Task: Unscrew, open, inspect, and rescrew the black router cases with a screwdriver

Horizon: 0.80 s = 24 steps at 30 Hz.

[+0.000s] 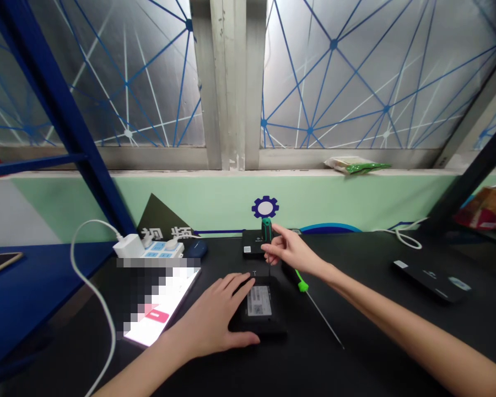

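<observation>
A flat black electronics box with a white printed label lies in front of me on the dark desk. My left hand rests over its left side, fingers stretched and thumb apart. My right hand grips a screwdriver with a green and black handle, held upright. Its thin shaft points down at the box's far right part; whether the tip touches a screw I cannot tell. Just right of the box lies a second screwdriver with a bright green and black handle and a long shaft.
Behind the box stands another black box. A lit tablet-like screen, partly pixelated, lies at left, near a power strip with a white charger and cable. At right is a flat black box; a white cable lies behind it.
</observation>
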Available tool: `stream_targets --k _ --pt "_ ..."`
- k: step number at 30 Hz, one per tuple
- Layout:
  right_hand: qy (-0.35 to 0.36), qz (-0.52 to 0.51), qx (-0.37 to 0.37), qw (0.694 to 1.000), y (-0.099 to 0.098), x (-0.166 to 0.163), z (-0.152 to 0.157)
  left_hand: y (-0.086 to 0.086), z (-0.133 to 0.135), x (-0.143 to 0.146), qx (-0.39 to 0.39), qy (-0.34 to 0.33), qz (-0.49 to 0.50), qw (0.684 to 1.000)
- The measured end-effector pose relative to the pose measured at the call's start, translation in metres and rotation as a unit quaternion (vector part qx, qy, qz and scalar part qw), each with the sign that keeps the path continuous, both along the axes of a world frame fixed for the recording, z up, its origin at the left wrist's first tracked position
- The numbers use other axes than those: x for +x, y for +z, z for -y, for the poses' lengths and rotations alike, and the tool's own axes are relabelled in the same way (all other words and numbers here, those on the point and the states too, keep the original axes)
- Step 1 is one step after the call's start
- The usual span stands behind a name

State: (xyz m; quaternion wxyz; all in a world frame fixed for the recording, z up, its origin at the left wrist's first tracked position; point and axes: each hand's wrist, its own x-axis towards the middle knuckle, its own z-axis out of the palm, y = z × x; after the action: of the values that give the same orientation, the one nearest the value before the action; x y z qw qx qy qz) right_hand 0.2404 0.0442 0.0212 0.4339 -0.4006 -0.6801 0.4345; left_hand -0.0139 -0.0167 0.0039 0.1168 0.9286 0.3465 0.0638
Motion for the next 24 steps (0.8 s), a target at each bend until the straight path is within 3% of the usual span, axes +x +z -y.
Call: stream_targets --k 6,14,19,24 --pt "0.035 -0.033 -0.07 0.996 0.005 0.0 -0.006 0.002 0.002 0.001 -0.008 0.016 0.004 1.0" --pt "0.033 -0.033 -0.066 0.997 0.019 -0.001 -0.006 -0.002 0.002 0.001 -0.014 0.027 0.011 0.999" --pt "0.046 -0.147 -0.071 0.985 0.025 -0.017 -0.017 0.002 0.002 0.002 -0.029 0.031 0.014 0.999" --pt "0.031 -0.275 -0.12 0.954 0.029 -0.037 -0.02 0.001 0.003 0.003 -0.033 0.036 0.036 0.998"
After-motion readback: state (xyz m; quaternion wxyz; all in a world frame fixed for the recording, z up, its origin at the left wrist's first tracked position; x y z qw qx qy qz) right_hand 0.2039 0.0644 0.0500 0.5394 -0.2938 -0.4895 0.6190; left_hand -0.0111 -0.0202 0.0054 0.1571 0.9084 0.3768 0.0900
